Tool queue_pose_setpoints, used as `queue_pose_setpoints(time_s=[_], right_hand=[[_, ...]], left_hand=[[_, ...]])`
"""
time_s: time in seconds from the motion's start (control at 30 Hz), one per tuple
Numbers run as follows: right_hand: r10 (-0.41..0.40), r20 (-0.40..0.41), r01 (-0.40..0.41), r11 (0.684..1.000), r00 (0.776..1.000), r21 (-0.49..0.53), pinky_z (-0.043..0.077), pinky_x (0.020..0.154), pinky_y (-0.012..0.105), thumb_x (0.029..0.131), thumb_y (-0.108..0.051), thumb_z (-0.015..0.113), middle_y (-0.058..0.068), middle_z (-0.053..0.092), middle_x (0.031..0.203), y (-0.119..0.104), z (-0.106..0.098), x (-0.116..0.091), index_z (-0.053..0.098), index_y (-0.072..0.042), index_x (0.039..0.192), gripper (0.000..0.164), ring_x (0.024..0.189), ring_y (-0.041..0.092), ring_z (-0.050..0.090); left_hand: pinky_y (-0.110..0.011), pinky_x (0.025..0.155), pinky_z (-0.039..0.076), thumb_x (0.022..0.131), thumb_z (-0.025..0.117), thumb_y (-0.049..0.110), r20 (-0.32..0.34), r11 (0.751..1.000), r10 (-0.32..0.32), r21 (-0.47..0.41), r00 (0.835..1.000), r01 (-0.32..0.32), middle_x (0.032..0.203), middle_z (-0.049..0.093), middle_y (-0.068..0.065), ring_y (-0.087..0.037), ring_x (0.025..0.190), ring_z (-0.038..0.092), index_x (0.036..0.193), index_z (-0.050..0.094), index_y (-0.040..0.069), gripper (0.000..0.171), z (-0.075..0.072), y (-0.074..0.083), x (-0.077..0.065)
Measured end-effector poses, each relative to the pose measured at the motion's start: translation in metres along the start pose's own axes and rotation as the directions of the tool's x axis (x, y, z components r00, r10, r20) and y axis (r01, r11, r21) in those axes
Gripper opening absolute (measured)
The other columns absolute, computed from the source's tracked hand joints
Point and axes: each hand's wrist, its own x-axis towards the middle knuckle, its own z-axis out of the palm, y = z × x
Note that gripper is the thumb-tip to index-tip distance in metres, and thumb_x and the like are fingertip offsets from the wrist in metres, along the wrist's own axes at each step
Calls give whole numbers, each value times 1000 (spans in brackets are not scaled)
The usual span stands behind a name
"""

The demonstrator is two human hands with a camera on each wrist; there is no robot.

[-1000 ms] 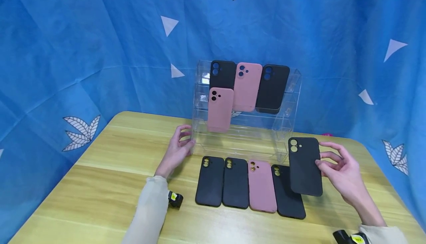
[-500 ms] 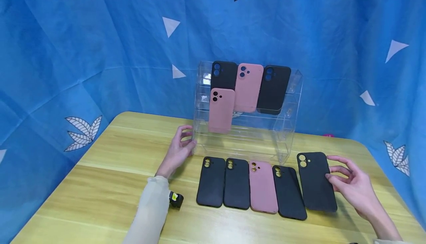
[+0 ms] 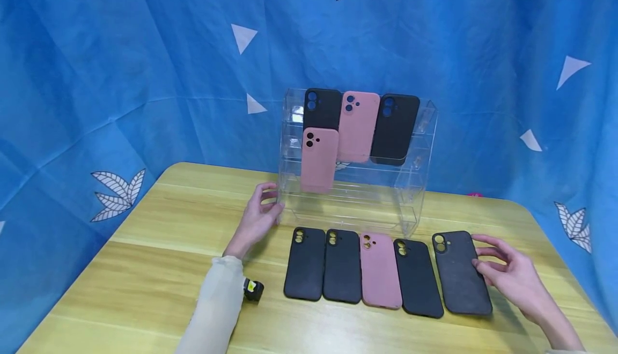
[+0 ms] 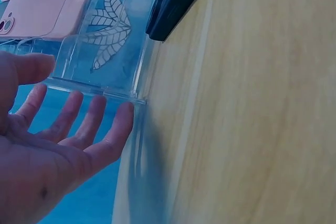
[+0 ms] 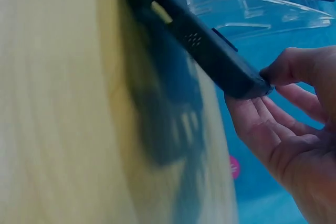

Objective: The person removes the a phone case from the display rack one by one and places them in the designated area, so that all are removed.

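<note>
My right hand (image 3: 515, 279) pinches a black phone case (image 3: 462, 273) by its right long edge, thumb on top and fingers underneath. In the right wrist view, the case (image 5: 210, 56) tilts, with its far end low by the table and the held edge raised above its shadow. My left hand (image 3: 256, 219) is at the left side of a clear acrylic display stand (image 3: 347, 221). Its fingers are extended, with fingertips right at the stand's side wall in the left wrist view.
In front of the stand lie black phone cases (image 3: 305, 265) and a pink case (image 3: 380, 271) in a row on the wooden table (image 3: 145, 268). The stand's upper tiers hold pink (image 3: 359, 128) and black (image 3: 397, 131) cases. A blue curtain (image 3: 193, 64) hangs behind.
My right hand has carried the black case rightward and down, from over the row's last case to beside it, near the table. The left hand has stayed at the stand.
</note>
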Motion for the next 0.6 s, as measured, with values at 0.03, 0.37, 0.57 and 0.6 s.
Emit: queue_pose_setpoints(time_s=[0.03, 0.37, 0.57, 0.6], right_hand=[[-3, 1, 3, 1000, 1000, -10, 59, 61, 29, 98, -6, 66, -30, 59, 100, 1, 1, 0, 48, -8, 147, 52, 84, -6, 68], [31, 45, -26, 993, 998, -118, 60, 68, 26, 98, -9, 67, 7, 69, 115, 8, 7, 0, 47, 4, 147, 54, 87, -10, 65], [72, 83, -56, 982, 994, -178, 60, 65, 28, 99, -9, 64, 32, 62, 127, 5, 7, 2, 47, 5, 147, 53, 84, -8, 63], [69, 89, -52, 982, 994, -183, 60, 64, 29, 98, -8, 64, 32, 62, 127, 4, 7, 2, 47, 6, 146, 53, 84, -7, 63]], left_hand=[[-48, 92, 57, 101, 62, 15, -6, 1000, 1, 6, 1000, -1, 145, 51, -18, -43, 134, 55, 143, 43, 18, 46, 0, 0, 0], [-55, 108, 50, 99, 64, 14, -42, 999, 28, 34, 999, -27, 144, 54, -22, -46, 131, 58, 139, 47, 15, 44, 2, -2, 4], [-56, 107, 51, 100, 64, 14, -37, 999, 35, 31, 999, -34, 144, 53, -23, -47, 132, 57, 140, 47, 15, 43, 2, -3, 2], [-56, 106, 51, 100, 64, 14, -39, 999, 36, 29, 999, -35, 144, 53, -23, -47, 131, 57, 140, 47, 15, 44, 2, -3, 3]])
